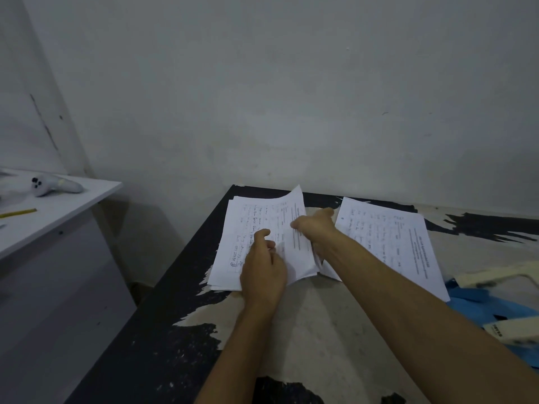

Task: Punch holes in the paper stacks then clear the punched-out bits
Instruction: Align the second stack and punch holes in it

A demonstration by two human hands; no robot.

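White paper stack (248, 228) under both hands: left hand (262, 269) pinches it, right hand (316, 225) grips lifted sheets — best square edges first.

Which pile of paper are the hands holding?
The left pile: both the left hand and the right hand grip its sheets, which curl upward. The right pile lies flat, not held.

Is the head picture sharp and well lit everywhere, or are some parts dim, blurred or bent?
Head view: dim, flat light with no glare; handwriting on the left stack of white printed paper sheets shows but is too soft to read; the cream plastic tool at the right edge is smeared; the wide lens stretches both forearms toward the bottom edge.
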